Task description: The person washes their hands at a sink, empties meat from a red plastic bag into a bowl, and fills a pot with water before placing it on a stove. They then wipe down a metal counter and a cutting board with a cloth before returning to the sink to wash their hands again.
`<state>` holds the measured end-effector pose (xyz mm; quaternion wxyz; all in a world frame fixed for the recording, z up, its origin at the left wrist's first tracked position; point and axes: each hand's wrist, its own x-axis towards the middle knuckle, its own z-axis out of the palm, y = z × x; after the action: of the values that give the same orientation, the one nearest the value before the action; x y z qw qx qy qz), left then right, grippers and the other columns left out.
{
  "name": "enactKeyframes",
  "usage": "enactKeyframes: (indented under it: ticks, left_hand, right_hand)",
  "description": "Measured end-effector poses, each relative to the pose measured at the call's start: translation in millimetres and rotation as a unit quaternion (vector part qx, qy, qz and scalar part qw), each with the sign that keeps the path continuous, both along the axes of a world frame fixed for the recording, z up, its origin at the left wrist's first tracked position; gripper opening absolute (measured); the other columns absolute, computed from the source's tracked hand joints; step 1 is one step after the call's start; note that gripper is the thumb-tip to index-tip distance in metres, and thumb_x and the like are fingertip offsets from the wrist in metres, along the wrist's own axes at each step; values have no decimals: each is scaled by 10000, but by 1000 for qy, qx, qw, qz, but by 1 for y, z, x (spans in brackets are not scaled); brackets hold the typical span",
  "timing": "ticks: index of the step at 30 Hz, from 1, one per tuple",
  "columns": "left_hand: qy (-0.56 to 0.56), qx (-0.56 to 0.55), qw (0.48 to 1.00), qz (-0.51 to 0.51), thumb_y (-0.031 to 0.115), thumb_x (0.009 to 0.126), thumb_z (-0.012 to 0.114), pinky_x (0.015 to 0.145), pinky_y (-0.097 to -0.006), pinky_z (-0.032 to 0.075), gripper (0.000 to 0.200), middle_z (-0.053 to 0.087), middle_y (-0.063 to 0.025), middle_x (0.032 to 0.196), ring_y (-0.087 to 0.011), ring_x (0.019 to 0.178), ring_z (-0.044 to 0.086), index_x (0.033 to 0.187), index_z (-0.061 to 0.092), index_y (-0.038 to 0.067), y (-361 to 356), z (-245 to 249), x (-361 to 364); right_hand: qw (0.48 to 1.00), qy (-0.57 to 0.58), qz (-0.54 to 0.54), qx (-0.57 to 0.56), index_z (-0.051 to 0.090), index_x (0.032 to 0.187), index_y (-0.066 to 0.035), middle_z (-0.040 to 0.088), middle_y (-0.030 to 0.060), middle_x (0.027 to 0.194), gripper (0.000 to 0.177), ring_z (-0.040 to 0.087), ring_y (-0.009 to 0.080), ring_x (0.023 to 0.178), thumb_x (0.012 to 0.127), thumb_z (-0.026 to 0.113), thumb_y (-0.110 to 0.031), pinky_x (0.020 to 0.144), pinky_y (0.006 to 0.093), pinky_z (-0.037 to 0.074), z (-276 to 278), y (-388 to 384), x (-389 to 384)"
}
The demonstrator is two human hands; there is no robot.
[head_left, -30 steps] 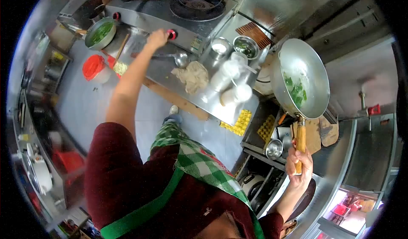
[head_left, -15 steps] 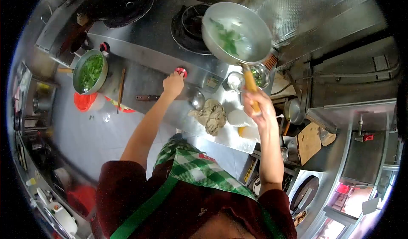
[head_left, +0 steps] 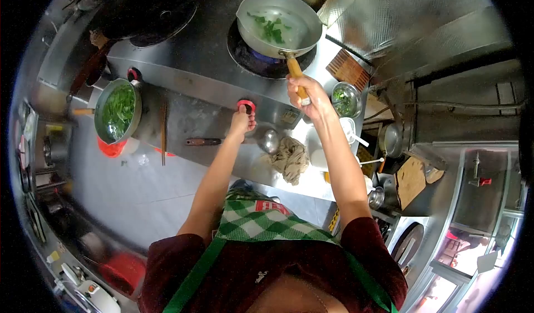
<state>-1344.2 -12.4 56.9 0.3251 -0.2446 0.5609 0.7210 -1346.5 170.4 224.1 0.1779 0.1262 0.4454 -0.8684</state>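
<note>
1. Head view, looking down over the cook's shoulders: the right arm is stretched almost straight ahead, and the right hand (head_left: 306,97) is closed in a fist round the wooden handle (head_left: 294,71) of the pan (head_left: 289,13)
2. The pan sits on the right-hand burner (head_left: 267,63) of the stove, a blue flame showing under its near edge; inside are clear water and a few floating greens (head_left: 270,28)
3. The left arm reaches forward, lower and shorter. The left hand (head_left: 243,123) has its fingertips on the red knob (head_left: 246,105) on the stove front; I cannot tell whether they pinch it or only rest there
4. Between the two arms on the steel counter (head_left: 189,121) lie a ladle (head_left: 270,141) and a crumpled rag (head_left: 291,158), both just below the knob
5. To the left stand a pot of greens (head_left: 117,110) and a pair of chopsticks (head_left: 163,132), well apart from either hand
6. Beside the right wrist sits a small bowl of greens (head_left: 346,99), with a white cup (head_left: 347,129) near it
</note>
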Motion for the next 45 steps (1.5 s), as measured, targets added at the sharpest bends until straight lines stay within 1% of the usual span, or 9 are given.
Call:
enactKeyframes:
  ticks: [4,12,21,28,32,35,36,40,45]
  left_hand:
    - [85,-133,987,-40,486,860,374,544,-323,442,469,531,-58,636,-213,581,543,810,507,38,-8,-21,2]
    - [517,-552,627,-186,364,749,597,568,-398,476,411,539,-145,743,-310,725,578,911,423,29,-13,31,14]
    - [533,-364,733,-213,420,779,542,681,-396,448,456,515,-148,856,-307,833,526,946,501,-2,4,22,100]
    - [575,-523,482,-405,489,668,621,805,-445,407,770,461,-165,1142,-330,1051,441,1232,358,35,98,-23,203]
    - [666,-182,503,-521,340,766,568,857,-379,382,457,561,-107,1034,-273,1008,495,1110,512,44,96,-52,151]
    - [186,43,860,-474,270,863,452,734,-272,435,367,534,-88,961,-145,819,519,1144,462,35,70,-20,140]
    - [98,346,809,-465,288,878,421,752,-279,439,380,522,-77,990,-156,870,523,1151,446,25,71,-79,102]
    - [14,321,906,-276,308,876,413,898,-360,382,388,480,-55,1164,-202,1061,460,1189,416,78,58,-26,102]
    - [50,321,817,-477,216,844,448,697,-322,483,303,551,-74,963,-171,828,555,1086,466,36,23,11,141]
  right_hand:
    - [999,-35,-9,15,411,950,-21,498,40,630,241,467,144,429,829,494,-212,363,237,336,10,-1,1]
    - [989,-37,-108,98,377,1125,-18,573,106,777,406,572,180,585,855,454,-311,467,279,484,14,1,117]
    - [768,-98,-35,632,545,985,-35,586,155,659,279,581,314,639,765,559,-205,590,381,455,-113,-16,363]
    - [770,-193,-96,600,508,1070,-86,594,141,682,330,580,307,647,769,558,-213,571,381,451,-146,-40,486]
    - [727,-288,-202,589,515,1070,-112,595,153,730,341,577,306,685,771,551,-272,616,399,456,-176,-58,549]
    - [717,-295,-336,535,540,1032,-80,604,163,736,342,587,318,756,751,524,-273,684,406,463,-155,-81,575]
    - [723,-313,-372,491,544,1023,-72,604,159,729,338,593,303,732,748,526,-267,674,391,466,-157,-85,580]
    - [767,-304,-472,310,510,1067,-26,594,81,674,336,550,135,554,786,544,-207,521,266,452,-148,-117,582]
    - [769,-193,-529,302,493,1105,-31,601,68,785,370,555,113,700,800,557,-231,620,254,453,-143,-149,592]
